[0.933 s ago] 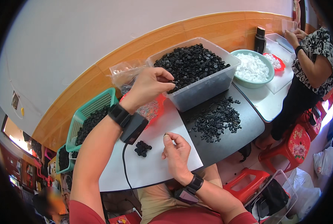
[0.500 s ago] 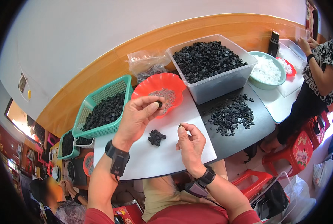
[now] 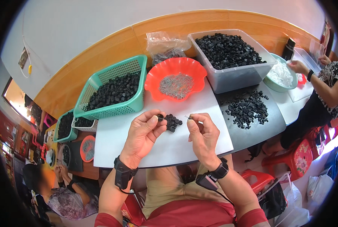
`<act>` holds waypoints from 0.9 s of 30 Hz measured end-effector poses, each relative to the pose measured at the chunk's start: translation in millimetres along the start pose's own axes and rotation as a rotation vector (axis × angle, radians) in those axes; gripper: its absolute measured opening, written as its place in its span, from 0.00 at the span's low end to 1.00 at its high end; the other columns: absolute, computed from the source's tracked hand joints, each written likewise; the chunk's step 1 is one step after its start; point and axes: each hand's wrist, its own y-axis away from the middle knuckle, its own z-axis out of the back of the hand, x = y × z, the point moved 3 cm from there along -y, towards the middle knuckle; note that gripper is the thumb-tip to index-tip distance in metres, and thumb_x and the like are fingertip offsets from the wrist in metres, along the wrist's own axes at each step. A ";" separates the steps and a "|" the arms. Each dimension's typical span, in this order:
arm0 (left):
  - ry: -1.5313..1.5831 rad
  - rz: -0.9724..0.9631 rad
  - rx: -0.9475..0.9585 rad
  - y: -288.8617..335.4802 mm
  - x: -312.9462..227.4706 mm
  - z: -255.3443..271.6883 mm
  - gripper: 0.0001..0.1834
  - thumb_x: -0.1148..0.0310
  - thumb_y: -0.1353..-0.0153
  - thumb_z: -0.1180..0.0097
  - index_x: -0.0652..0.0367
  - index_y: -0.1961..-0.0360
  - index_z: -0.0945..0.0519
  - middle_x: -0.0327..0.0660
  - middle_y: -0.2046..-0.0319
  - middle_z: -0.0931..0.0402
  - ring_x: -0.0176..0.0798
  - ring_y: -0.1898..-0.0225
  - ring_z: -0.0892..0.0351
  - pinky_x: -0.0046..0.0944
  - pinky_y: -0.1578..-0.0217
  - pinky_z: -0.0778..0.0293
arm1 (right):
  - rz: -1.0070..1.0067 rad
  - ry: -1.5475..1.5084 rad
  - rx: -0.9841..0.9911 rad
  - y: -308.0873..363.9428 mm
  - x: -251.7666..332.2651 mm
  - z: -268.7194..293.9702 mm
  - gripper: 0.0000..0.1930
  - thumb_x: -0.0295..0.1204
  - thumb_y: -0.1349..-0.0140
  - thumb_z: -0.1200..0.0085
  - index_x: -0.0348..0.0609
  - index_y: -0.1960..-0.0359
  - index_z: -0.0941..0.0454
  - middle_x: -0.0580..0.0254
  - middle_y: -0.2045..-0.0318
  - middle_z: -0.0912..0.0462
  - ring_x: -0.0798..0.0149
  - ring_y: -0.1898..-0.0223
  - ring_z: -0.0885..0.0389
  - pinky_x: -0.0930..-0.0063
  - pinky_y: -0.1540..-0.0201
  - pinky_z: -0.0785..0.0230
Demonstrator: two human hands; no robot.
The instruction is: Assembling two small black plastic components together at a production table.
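Note:
My left hand [image 3: 141,134] pinches a small black ring-shaped cap [image 3: 160,117] between thumb and fingertips, its round opening showing. Across from it, my right hand [image 3: 205,134] is closed on a thin metal pin [image 3: 189,117], whose tip sticks out above the thumb. The cap and the pin are apart. Both hands hover over a white sheet [image 3: 117,130] on the table. Just beyond them sits a small heap of black caps [image 3: 173,123], partly hidden by my left fingertips. Further back, a red scalloped bowl [image 3: 152,85] holds many loose metal pins [image 3: 176,85].
Left of the bowl stands a green basket [image 3: 110,107] of black caps. A clear bin [image 3: 237,80] of black parts is at the back right, with loose black rings [image 3: 248,109] before it. One co-worker [image 3: 330,92] reaches over a white-filled bowl [image 3: 271,84]; another [image 3: 72,196] sits left.
My left hand has come down from in front of the red bowl to beside the black heap, still pinching the cap. The view has shifted. The right co-worker's hand now reaches to the white-filled bowl.

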 end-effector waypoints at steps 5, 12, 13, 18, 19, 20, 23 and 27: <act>0.075 0.017 0.011 11.4 10.3 9.7 0.13 0.75 0.29 0.42 0.66 0.46 0.20 0.48 0.50 0.17 0.38 0.52 0.14 0.35 0.49 0.13 | 0.012 0.036 0.038 2.2 -0.2 -4.1 0.10 0.25 0.30 0.39 0.31 0.53 0.21 0.63 0.60 0.22 0.77 0.69 0.26 0.81 0.66 0.32; 0.157 0.031 -0.013 20.7 18.6 15.6 0.14 0.75 0.29 0.43 0.67 0.44 0.20 0.49 0.49 0.18 0.39 0.52 0.14 0.35 0.48 0.14 | 0.115 0.179 0.109 4.9 1.1 -7.8 0.09 0.23 0.33 0.37 0.35 0.53 0.20 0.62 0.61 0.22 0.77 0.73 0.30 0.81 0.70 0.34; 0.167 0.037 -0.017 21.5 20.0 17.3 0.14 0.75 0.29 0.43 0.67 0.44 0.20 0.49 0.49 0.18 0.39 0.52 0.14 0.35 0.48 0.14 | 0.113 0.180 0.112 5.2 1.6 -8.6 0.09 0.23 0.33 0.37 0.35 0.53 0.20 0.62 0.61 0.22 0.77 0.73 0.30 0.81 0.70 0.34; 0.174 0.063 -0.027 23.9 28.7 24.2 0.15 0.75 0.28 0.43 0.66 0.43 0.20 0.49 0.49 0.18 0.39 0.52 0.14 0.36 0.48 0.14 | 0.264 0.265 0.182 7.4 3.4 -11.5 0.11 0.20 0.37 0.35 0.37 0.53 0.20 0.60 0.61 0.21 0.74 0.75 0.28 0.79 0.73 0.33; 0.171 0.068 -0.029 24.3 30.3 24.3 0.15 0.75 0.28 0.43 0.66 0.43 0.20 0.49 0.49 0.17 0.39 0.52 0.14 0.36 0.48 0.14 | 0.260 0.266 0.182 7.1 3.7 -11.8 0.11 0.20 0.37 0.35 0.37 0.53 0.20 0.60 0.61 0.21 0.74 0.75 0.28 0.79 0.73 0.33; 0.172 0.070 -0.031 24.9 31.5 24.6 0.15 0.75 0.28 0.43 0.66 0.43 0.20 0.49 0.49 0.17 0.39 0.52 0.14 0.36 0.48 0.14 | 0.301 0.285 0.197 7.1 6.1 -12.8 0.12 0.19 0.37 0.35 0.37 0.53 0.20 0.59 0.61 0.21 0.73 0.75 0.27 0.78 0.73 0.31; 0.177 0.074 -0.027 26.1 35.7 26.8 0.15 0.74 0.29 0.42 0.66 0.43 0.21 0.49 0.49 0.17 0.39 0.52 0.14 0.37 0.48 0.14 | 0.341 0.315 0.235 7.7 8.3 -15.2 0.12 0.19 0.38 0.34 0.37 0.53 0.20 0.58 0.61 0.20 0.70 0.73 0.23 0.76 0.72 0.28; 0.177 0.069 0.004 25.6 39.0 27.9 0.14 0.74 0.29 0.41 0.65 0.44 0.20 0.48 0.49 0.17 0.38 0.52 0.14 0.37 0.48 0.14 | 0.349 0.343 0.296 8.7 9.3 -16.9 0.12 0.21 0.38 0.34 0.38 0.53 0.20 0.56 0.60 0.20 0.63 0.71 0.19 0.73 0.70 0.25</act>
